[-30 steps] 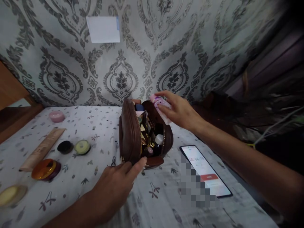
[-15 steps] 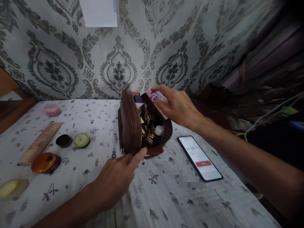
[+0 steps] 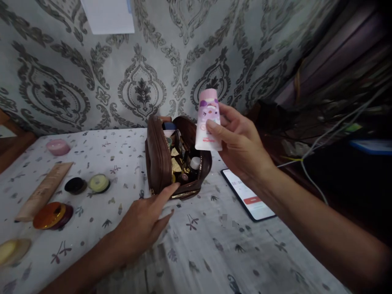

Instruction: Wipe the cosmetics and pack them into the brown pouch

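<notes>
My right hand [image 3: 241, 141] grips a small pink and white squeeze tube [image 3: 208, 122] between thumb and fingers, held up above the right side of a brown cosmetic bag [image 3: 159, 163]. A cartoon face on the tube is turned toward me. The bag stands unzipped, with a white-capped bottle [image 3: 195, 163] and several small items crowded inside. At the bag's near edge, the index finger of my left hand [image 3: 141, 224] touches the rim. That hand's thumb is apart from the index finger, and it holds nothing.
Left on the patterned cloth lie a pink jar [image 3: 58, 147], a beige tube [image 3: 44, 192], a black lid [image 3: 75, 185], a pale yellow pot [image 3: 99, 183], an orange-lidded jar [image 3: 52, 215] and a yellowish container [image 3: 14, 251]. A phone [image 3: 249, 198] lies right, partly behind my forearm. Cables [image 3: 324, 147] hang beyond.
My right hand has lifted the tube up from the bag's opening and turned its printed front toward me. My left thumb has spread away from the index finger. The view has shifted slightly right.
</notes>
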Action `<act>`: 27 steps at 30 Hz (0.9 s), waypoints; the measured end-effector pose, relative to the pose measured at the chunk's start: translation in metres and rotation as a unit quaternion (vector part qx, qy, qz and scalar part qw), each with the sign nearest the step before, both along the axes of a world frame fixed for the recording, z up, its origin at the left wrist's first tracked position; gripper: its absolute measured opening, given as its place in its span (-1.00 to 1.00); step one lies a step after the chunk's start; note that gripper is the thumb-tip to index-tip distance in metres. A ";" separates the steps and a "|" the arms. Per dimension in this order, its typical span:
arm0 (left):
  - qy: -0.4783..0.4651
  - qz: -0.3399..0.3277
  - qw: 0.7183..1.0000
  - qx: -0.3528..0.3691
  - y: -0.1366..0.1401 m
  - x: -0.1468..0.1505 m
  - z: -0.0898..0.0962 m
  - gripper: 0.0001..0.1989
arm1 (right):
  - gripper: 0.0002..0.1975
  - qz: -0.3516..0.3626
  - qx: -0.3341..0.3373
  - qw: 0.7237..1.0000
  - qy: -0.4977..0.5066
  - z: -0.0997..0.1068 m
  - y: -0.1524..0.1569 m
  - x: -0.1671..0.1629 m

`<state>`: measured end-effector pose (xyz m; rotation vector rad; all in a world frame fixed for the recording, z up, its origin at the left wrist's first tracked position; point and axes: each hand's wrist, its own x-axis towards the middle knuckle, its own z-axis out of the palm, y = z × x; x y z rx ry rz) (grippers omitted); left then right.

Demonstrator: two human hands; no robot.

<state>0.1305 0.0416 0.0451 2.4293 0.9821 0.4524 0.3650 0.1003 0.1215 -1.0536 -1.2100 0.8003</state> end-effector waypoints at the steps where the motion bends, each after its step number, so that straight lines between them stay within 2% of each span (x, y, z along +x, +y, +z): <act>1: -0.015 0.004 1.000 -0.022 0.001 0.002 0.003 -0.47 | -0.58 0.008 -0.009 1.000 0.018 -0.001 -0.005 0.001; 6: -0.016 0.028 0.997 -0.064 0.003 0.013 0.016 -0.55 | -0.51 0.025 -0.029 0.998 0.056 -0.007 -0.019 0.014; 10: -0.011 0.022 0.998 -0.060 0.002 0.015 0.019 -0.54 | -0.47 0.009 -0.020 0.999 0.025 -0.010 -0.016 0.024; 13: -0.019 0.020 0.998 -0.049 -0.001 0.013 0.016 -0.51 | -0.43 0.015 -0.020 0.998 -0.052 -0.007 -0.005 0.026; 15: -0.025 0.016 0.999 -0.045 -0.003 0.011 0.013 -0.48 | -0.41 0.002 -0.022 0.986 -0.168 -0.003 0.008 0.023; 17: -0.024 0.008 0.998 -0.051 -0.003 0.008 0.010 -0.45 | -0.40 -0.032 -0.015 0.945 -0.326 0.004 0.021 0.016; 19: -0.012 0.001 0.998 -0.064 -0.003 0.005 0.009 -0.44 | -0.44 -0.058 -0.011 0.878 -0.475 0.013 0.033 0.006; 21: 0.001 -0.001 0.998 -0.070 -0.002 0.002 0.008 -0.44 | -0.57 -0.063 -0.030 0.805 -0.588 0.022 0.040 -0.007; 24: 0.011 -0.008 0.998 -0.068 -0.001 0.000 0.008 -0.43 | -0.66 -0.068 -0.073 0.707 -0.700 0.031 0.042 -0.026; 27: 0.017 -0.014 0.997 -0.075 0.000 0.000 0.009 -0.40 | -0.60 -0.080 -0.098 0.636 -0.761 0.032 0.043 -0.038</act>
